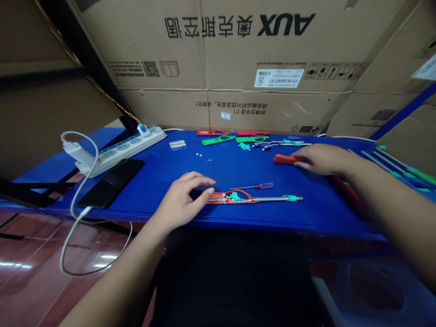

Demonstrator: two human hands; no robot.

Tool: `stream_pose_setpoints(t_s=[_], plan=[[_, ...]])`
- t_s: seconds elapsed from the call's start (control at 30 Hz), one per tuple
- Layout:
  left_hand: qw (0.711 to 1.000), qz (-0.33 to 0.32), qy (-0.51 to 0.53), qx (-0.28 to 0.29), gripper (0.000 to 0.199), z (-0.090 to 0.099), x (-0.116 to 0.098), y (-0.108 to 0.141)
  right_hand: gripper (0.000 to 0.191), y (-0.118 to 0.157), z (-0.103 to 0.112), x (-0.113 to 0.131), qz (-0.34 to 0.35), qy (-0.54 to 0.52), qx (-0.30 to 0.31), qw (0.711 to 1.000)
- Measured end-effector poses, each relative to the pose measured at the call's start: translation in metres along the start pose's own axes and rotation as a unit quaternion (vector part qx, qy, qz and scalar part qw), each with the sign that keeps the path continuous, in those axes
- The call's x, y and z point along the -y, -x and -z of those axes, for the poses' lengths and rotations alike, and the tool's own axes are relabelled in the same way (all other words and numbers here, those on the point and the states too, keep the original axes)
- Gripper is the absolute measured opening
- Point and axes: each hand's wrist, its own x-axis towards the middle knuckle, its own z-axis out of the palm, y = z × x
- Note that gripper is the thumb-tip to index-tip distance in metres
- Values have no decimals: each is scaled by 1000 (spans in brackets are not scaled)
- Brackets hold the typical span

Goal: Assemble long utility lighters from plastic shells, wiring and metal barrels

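Observation:
My right hand [322, 159] is closed on one end of a red lighter shell half [285, 159], just above the table on the right. My left hand [185, 196] is open, its thumb and forefinger apart, with the thumb at the left end of an opened lighter [228, 198]. That lighter lies flat in an orange shell half, showing a teal trigger [235, 196] and wiring inside. Its metal tube [270, 199] points right and carries a teal piece near the tip. Behind it rests a screwdriver [264, 185] with a clear purplish handle.
Red and green shell halves [218, 140], teal triggers [244, 146], metal tubes [289, 143] and small clear parts [177, 144] lie toward the back. A power strip [122, 150] and a black phone [111, 183] with a white cable are left. More lighter rods [391, 165] lie right; cardboard [221, 81] stands behind.

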Motion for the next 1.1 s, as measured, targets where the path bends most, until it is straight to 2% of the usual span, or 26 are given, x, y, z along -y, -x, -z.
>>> stream_pose_setpoints(t_s=[0.1, 0.13, 0.23, 0.3, 0.37, 0.43, 0.53, 0.63, 0.8, 0.93, 1.1], plan=[[994, -31, -86, -57, 33, 1, -13, -4, 42, -2, 2, 38, 61, -36, 19, 997], [989, -51, -116, -71, 40, 2, -18, -7, 46, -2, 4, 55, 79, -52, 18, 995], [974, -126, -178, -63, 57, 2, -27, -14, 44, 2, 4, 111, 180, -157, 67, 969], [968, -149, -193, -54, 50, 3, -28, -16, 42, 6, 1, 140, 220, -210, 97, 948], [968, -146, -198, -60, 37, 5, -24, -15, 41, 8, -5, 157, 228, -243, 112, 936], [968, -151, -194, -53, 33, 9, -18, -14, 41, 9, -12, 165, 228, -279, 121, 925], [968, -181, -176, -9, 38, 13, -9, -11, 40, 6, -20, 166, 234, -312, 144, 910], [975, -168, -142, 18, 38, 15, -2, -8, 40, 3, -25, 165, 225, -274, 133, 926], [992, -85, -70, 55, 41, 13, 7, -2, 46, 9, -29, 162, 214, -215, 76, 950], [993, -64, -48, 90, 42, 9, 10, 0, 40, 16, -36, 161, 204, -162, 87, 962], [992, -49, -37, 109, 41, 7, 11, 0, 43, 17, -41, 162, 195, -172, 106, 960]])
